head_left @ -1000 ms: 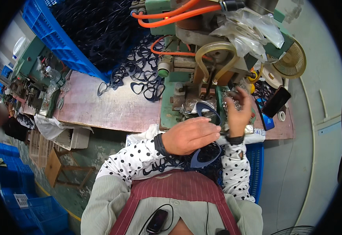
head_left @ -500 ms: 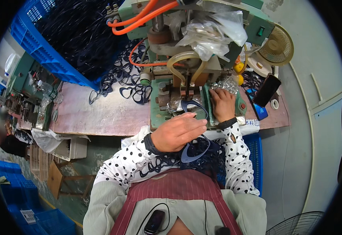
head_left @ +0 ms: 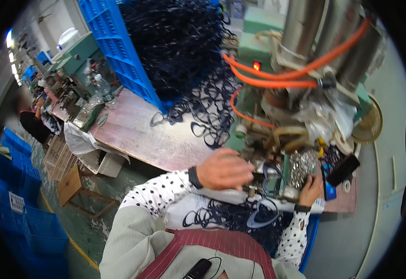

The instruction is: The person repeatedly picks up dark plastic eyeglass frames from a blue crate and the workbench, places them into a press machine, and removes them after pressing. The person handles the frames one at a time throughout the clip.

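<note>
My left hand point(head_left: 225, 170) is raised over the near table edge, left of the press's working spot. Its fingers stretch to the right, somewhat blurred, and hold nothing that I can see. Beside them a dark blue heart-shaped loop point(head_left: 282, 176) hangs at the press. Another loop point(head_left: 262, 215), larger in view, lies over the heap of dark loops point(head_left: 212, 215) on my lap. My right hand point(head_left: 311, 190) rests at the near right edge of a heap of small shiny metal pieces point(head_left: 300, 169). Whether its fingertips pinch a piece is unclear.
The press point(head_left: 259, 100) with orange hoses point(head_left: 296, 74) rises in front. A blue crate point(head_left: 119, 58) full of dark loops stands left, loose loops point(head_left: 207, 125) spilling onto the table point(head_left: 133, 125). Right are a black phone point(head_left: 343, 171), a tape roll point(head_left: 346, 186) and a fan point(head_left: 369, 120).
The view has turned left. My left hand has moved away from the loops to the left. My right hand has slid back to the near right side of the metal pieces.
</note>
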